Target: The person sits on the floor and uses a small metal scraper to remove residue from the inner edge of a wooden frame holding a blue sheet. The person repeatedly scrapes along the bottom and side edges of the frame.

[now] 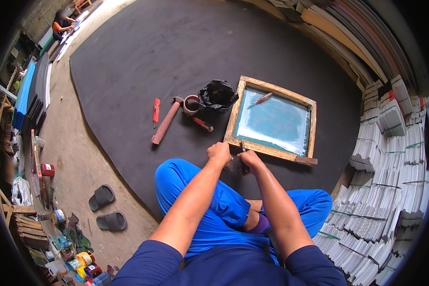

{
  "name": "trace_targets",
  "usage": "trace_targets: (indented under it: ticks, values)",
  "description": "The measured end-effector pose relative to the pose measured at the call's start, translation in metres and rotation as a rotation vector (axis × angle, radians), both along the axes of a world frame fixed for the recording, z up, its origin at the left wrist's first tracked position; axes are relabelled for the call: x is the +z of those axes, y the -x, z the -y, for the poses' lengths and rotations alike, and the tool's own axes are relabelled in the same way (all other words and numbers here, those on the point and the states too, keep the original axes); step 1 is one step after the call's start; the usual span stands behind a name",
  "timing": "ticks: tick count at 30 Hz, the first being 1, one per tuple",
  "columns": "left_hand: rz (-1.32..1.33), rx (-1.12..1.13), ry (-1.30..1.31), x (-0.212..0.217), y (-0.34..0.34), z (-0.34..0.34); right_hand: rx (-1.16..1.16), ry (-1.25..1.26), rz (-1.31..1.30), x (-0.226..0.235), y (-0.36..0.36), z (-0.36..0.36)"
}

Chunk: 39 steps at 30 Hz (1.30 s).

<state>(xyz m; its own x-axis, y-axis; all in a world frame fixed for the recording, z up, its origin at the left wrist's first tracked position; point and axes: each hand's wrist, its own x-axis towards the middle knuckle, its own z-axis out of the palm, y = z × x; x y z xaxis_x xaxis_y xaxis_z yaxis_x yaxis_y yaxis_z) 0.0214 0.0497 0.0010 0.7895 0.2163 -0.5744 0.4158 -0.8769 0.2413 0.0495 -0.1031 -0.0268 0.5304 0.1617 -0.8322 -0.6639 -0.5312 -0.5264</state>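
Note:
A wooden frame [271, 151] with a pale blue-green mesh screen lies on a big dark mat [143, 57] in front of my knees. My left hand [219, 152] is closed and rests at the frame's near edge. My right hand [249, 159] grips a small dark tool [243, 145] that touches that same edge. A red-handled screwdriver [260, 100] lies on the screen near its far left corner.
On the mat left of the frame lie a hammer [166, 123], a red cutter [156, 111], a small tape roll [191, 103], a red-handled tool [202, 124] and a black bag [218, 94]. Stacked white sheets [391, 157] fill the right. Two slippers [107, 209] and paint tins [47, 170] sit left. Another person [61, 24] sits far off.

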Motion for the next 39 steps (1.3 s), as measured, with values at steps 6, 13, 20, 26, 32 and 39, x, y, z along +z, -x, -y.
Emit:
trace_targets:
  ticks: [6,13,20,26,32,39]
  values:
    - [0.030,-0.003,0.028,-0.005,-0.005,0.002,0.012,0.010,0.052,-0.012,-0.008,-0.006]
    - [0.066,0.024,0.044,-0.017,-0.007,0.002,0.119,0.191,0.063,0.004,-0.007,-0.026]
    - [0.064,0.040,0.044,-0.016,-0.012,0.005,0.074,0.348,0.197,-0.026,0.009,-0.021]
    - [0.029,0.034,0.013,-0.015,-0.016,0.008,0.005,0.272,0.225,-0.034,0.013,-0.016]
    - [0.039,0.057,0.001,-0.024,-0.013,0.004,-0.213,-0.213,0.059,-0.045,0.017,-0.004]
    - [0.189,0.025,0.114,-0.007,-0.001,0.001,-0.218,-0.473,-0.086,-0.035,0.008,0.016]
